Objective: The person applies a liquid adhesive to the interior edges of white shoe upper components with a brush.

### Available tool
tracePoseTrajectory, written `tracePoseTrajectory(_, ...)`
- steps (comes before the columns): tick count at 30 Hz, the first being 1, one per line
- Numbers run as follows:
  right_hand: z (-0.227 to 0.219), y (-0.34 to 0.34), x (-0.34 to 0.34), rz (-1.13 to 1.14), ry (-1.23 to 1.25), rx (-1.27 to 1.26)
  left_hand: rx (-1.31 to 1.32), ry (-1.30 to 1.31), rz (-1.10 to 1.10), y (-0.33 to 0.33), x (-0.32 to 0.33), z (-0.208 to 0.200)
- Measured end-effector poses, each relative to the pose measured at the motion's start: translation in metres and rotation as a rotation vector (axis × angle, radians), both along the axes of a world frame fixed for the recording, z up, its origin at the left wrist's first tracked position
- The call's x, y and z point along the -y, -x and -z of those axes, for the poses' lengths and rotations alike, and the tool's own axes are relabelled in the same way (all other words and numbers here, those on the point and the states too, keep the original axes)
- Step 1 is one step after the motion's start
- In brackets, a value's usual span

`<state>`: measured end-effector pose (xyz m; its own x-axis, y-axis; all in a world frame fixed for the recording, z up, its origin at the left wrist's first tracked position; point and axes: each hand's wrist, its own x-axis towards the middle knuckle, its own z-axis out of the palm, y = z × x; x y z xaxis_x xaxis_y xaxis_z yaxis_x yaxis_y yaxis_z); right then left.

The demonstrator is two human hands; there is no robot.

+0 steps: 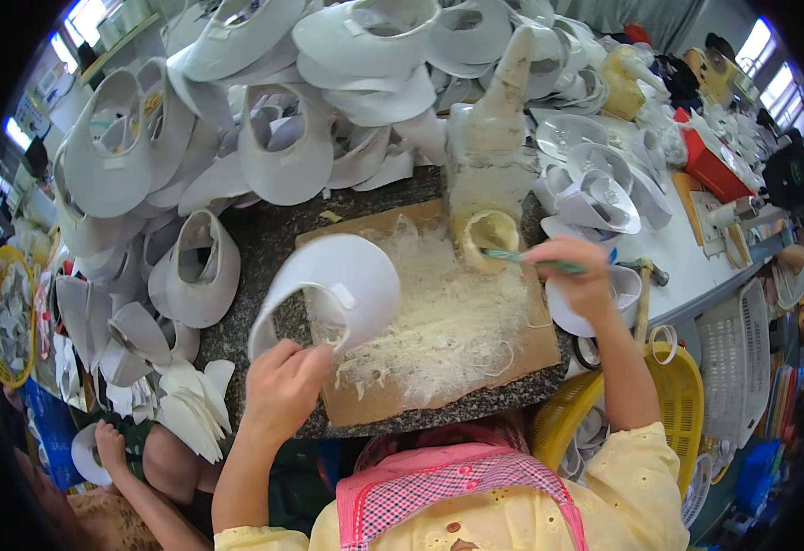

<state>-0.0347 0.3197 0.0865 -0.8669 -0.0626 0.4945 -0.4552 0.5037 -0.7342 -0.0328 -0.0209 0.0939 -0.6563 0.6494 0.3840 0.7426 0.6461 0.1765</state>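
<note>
My left hand [283,387] is closed on the band of a white sun visor [363,268], held tilted above the board with its brim toward the far side. My right hand [581,280] grips a green-handled brush [556,264]. The brush's far end reaches into the mouth of a cream-crusted cup [477,260]; its bristles are hidden inside. Behind the cup stands a tall whitish container [489,170], caked with drips. Beneath lies a brown board [521,358] smeared with pale, dried residue.
Stacks of white visors [365,37] crowd the far and left sides of the speckled stone tabletop [264,239]. A hammer [643,294] lies at the right, above a yellow basket [686,386]. At the lower left, another person's hand [110,445] holds a white piece.
</note>
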Motion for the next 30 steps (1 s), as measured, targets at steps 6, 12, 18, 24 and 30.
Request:
tracePoseTrajectory(6, 0.002, -0.021, 0.011, 0.019, 0.353, 0.343, 0.498, 0.122, 0.063, 0.013, 0.017, 0.023)
tracePoseTrajectory(12, 0.042, 0.030, 0.114, -0.346, 0.355, 0.384, 0.495, 0.043, 0.223, 0.023, 0.018, 0.033)
tracePoseTrajectory(18, 0.027, 0.057, 0.119, -0.375, 0.064, 0.488, 0.507, -0.031, 0.239, 0.021, 0.021, 0.039)
tracePoseTrajectory(24, 0.018, 0.083, 0.135, -0.476, 0.281, 0.465, 0.576, 0.007, 0.239, 0.025, 0.019, 0.036)
tracePoseTrajectory(30, 0.032, 0.030, 0.089, -0.549, 0.177, 0.673, 0.628, 0.132, 0.182, 0.021, 0.011, 0.029)
